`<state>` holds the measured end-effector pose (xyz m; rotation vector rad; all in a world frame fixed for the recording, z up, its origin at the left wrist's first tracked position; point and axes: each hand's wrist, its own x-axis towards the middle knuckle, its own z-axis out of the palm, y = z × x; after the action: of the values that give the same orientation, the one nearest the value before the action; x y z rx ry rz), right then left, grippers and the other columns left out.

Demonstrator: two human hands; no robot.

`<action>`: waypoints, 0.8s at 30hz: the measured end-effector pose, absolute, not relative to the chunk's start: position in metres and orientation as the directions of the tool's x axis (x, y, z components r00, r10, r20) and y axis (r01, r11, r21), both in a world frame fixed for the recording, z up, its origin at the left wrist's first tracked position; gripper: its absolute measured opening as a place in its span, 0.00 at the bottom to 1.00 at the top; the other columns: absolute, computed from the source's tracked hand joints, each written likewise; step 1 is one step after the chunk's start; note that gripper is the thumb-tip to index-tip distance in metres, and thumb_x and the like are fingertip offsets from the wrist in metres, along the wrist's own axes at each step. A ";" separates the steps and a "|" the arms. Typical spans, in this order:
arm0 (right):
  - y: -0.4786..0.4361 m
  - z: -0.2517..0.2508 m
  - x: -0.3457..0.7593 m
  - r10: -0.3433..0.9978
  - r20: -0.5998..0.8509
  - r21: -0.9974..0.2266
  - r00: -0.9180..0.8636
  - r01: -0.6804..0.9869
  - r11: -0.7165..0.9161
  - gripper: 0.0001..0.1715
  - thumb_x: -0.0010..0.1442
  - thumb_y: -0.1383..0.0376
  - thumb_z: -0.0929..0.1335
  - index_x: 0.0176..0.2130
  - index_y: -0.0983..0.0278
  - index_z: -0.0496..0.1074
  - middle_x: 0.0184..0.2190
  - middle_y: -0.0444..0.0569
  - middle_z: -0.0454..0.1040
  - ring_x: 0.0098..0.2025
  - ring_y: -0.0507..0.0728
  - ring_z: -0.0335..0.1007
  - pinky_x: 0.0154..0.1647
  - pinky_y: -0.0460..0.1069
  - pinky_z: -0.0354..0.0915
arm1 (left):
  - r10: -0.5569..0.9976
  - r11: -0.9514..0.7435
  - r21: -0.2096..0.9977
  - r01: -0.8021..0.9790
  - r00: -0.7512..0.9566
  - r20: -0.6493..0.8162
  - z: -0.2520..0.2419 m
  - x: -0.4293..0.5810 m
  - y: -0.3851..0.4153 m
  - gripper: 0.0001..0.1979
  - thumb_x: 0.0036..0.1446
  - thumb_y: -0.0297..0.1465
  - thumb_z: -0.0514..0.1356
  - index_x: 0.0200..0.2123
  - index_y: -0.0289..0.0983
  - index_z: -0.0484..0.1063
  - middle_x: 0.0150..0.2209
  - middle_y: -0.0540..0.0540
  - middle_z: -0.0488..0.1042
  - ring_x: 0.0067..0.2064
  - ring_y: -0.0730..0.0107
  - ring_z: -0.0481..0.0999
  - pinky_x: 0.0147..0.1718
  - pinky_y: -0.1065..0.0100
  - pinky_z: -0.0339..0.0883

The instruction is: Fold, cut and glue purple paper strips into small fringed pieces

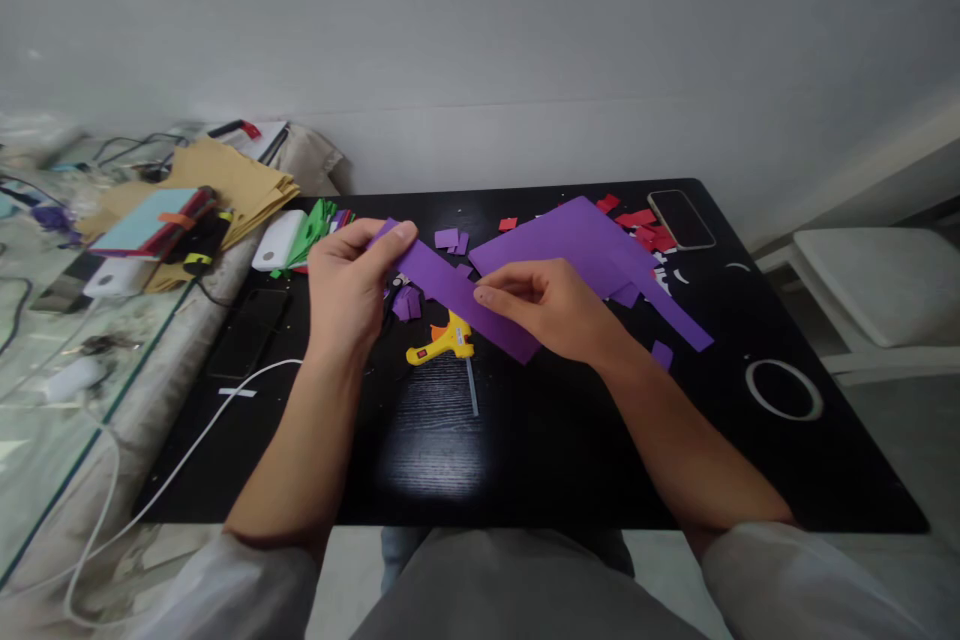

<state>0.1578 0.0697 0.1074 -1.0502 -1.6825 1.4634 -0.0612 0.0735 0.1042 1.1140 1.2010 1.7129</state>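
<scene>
A purple paper strip (439, 278) slants down to the right above the black table. My left hand (351, 285) pinches its upper left end between thumb and fingers. Farther along, the thumb and fingers of my right hand (551, 308) close on the strip's upper edge. Below the strip lies a yellow glue gun (442, 342) with a clear glue stick (472, 388) poking out. Small purple paper pieces (407, 304) are heaped beside it, next to partly hidden scissors. Behind my right hand rests a large purple sheet (566, 230), with another purple strip (679, 318) reaching out to the right.
Red paper pieces (637, 220) and a phone (681, 220) lie at the back right. A white ring (784, 390) is on the right side. A dark phone (249, 332), a white cable (217, 420) and green paper strips (315, 232) are on the left, beside a cluttered glass surface (45, 340).
</scene>
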 end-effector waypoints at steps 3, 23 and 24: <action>0.069 0.104 0.154 0.900 0.028 -0.992 -0.435 0.100 0.079 0.10 0.65 0.58 0.75 0.40 0.62 0.84 0.38 0.48 0.87 0.40 0.58 0.85 0.43 0.51 0.78 | 0.946 -0.212 0.975 -0.072 -0.266 0.186 0.100 -0.048 0.067 0.09 0.51 0.34 0.76 0.26 0.37 0.82 0.24 0.51 0.77 0.24 0.77 0.70 0.25 0.73 0.63; 0.074 0.111 0.170 0.896 0.036 -0.967 -0.443 0.210 0.143 0.12 0.64 0.58 0.74 0.33 0.63 0.81 0.28 0.45 0.80 0.30 0.53 0.76 0.31 0.47 0.69 | 0.877 -0.342 0.869 -0.357 -0.454 0.159 0.121 -0.102 0.083 0.11 0.51 0.24 0.71 0.22 0.38 0.73 0.23 0.56 0.70 0.26 0.80 0.68 0.32 0.69 0.71; 0.075 0.113 0.174 0.891 0.024 -0.969 -0.453 0.207 0.132 0.11 0.64 0.58 0.74 0.33 0.63 0.81 0.28 0.46 0.81 0.31 0.54 0.77 0.33 0.48 0.71 | 0.874 -0.342 0.863 -0.371 -0.463 0.148 0.121 -0.104 0.083 0.12 0.52 0.23 0.71 0.22 0.38 0.72 0.23 0.56 0.70 0.26 0.80 0.68 0.33 0.69 0.72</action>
<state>0.1739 0.0749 0.1130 -1.0620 -1.7690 1.3579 -0.1045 0.0825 0.1211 0.7928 1.0046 1.9030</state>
